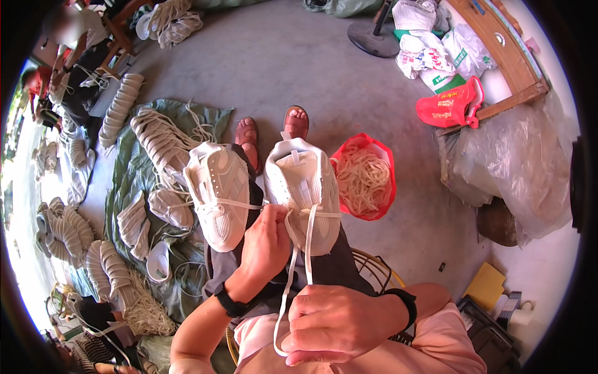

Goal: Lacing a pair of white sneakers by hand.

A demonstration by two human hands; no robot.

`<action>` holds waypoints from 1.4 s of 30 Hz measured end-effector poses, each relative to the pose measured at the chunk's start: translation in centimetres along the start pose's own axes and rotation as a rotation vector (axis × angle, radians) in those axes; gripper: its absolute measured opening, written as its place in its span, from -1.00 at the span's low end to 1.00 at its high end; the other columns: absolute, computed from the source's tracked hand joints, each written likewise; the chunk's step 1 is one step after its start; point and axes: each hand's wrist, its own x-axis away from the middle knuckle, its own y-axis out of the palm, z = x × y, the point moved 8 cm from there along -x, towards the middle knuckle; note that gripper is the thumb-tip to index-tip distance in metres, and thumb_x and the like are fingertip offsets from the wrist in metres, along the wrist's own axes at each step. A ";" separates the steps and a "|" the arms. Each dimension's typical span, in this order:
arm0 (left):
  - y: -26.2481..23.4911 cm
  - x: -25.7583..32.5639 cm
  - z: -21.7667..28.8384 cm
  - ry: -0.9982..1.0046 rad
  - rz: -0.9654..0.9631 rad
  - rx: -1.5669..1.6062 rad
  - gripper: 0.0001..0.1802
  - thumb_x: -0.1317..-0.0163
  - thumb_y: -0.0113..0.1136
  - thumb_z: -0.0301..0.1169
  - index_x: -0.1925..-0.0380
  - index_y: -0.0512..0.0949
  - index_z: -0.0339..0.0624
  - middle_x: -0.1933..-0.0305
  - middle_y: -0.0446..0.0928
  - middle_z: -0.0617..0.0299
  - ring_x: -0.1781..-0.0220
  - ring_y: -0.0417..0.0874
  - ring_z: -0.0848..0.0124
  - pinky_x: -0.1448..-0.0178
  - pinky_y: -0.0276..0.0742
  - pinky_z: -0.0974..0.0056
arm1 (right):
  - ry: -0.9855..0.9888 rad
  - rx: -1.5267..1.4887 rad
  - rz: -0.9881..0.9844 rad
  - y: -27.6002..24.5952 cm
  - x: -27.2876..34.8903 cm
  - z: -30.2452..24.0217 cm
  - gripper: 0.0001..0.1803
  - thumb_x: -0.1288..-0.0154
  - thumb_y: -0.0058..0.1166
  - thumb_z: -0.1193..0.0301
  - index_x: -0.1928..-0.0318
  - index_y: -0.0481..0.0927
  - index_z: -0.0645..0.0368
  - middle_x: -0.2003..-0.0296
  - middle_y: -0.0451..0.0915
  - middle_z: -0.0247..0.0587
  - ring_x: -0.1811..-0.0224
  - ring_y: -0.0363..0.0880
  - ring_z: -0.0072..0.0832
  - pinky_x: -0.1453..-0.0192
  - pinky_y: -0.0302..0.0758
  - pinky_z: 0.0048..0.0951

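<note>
Two white sneakers rest on my lap. One shoe point(219, 190) lies on my left thigh and the other shoe point(303, 187) stands on my right thigh, toe pointing away. A white lace point(308, 240) runs from the right shoe's eyelets down toward me. My left hand point(266, 243) pinches the lace at the shoe's lower eyelets. My right hand point(333, 324) is closed around the lace's two hanging ends near my chest. My feet in sandals point(296, 122) show beyond the shoes.
A red bag of white laces point(366, 181) sits on the floor at my right. Rows of white shoes and laces lie on a green sheet point(134, 174) at my left. Other people sit at the far left. Bags and a wooden frame point(498, 50) are at the upper right.
</note>
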 end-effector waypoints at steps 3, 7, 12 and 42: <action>-0.7 -0.1 -1.1 -0.156 0.023 0.194 -0.86 -0.39 0.08 -0.46 0.13 0.46 -0.29 0.37 0.61 -0.04 0.36 0.70 0.10 0.22 0.61 0.11 | 0.039 0.005 -0.039 0.4 0.4 0.6 -0.77 -0.28 0.35 0.30 0.23 0.63 0.19 0.42 0.49 -0.33 0.30 0.53 -0.37 0.23 0.46 -0.33; -0.5 -1.7 0.7 -0.210 -0.046 0.120 -0.84 -0.31 0.20 -0.41 0.33 0.53 -0.32 0.41 0.63 -0.01 0.39 0.71 0.10 0.27 0.61 0.10 | 0.097 0.086 -0.118 1.4 0.8 2.1 -0.76 -0.31 0.32 0.29 0.21 0.61 0.19 0.41 0.48 -0.30 0.28 0.50 -0.36 0.24 0.44 -0.31; 0.2 -2.3 0.6 -0.113 -0.060 -0.047 -0.80 -0.27 0.24 -0.36 0.43 0.58 -0.29 0.41 0.63 -0.02 0.36 0.69 -0.02 0.27 0.58 0.04 | 0.144 0.309 -0.131 1.3 1.5 4.7 -0.77 -0.27 0.22 0.32 0.16 0.59 0.19 0.27 0.55 -0.25 0.13 0.50 -0.32 -0.01 0.44 -0.30; -0.1 -4.1 -1.2 -0.111 -0.239 0.002 -0.84 -0.32 0.23 -0.42 0.26 0.63 -0.33 0.37 0.69 0.03 0.37 0.74 0.22 0.21 0.63 0.22 | 0.556 0.335 0.476 -6.0 6.5 21.7 -0.19 -0.54 -0.08 0.40 -0.53 -0.24 0.47 -0.52 -0.20 0.48 -0.61 -0.26 0.28 -0.63 -0.13 0.06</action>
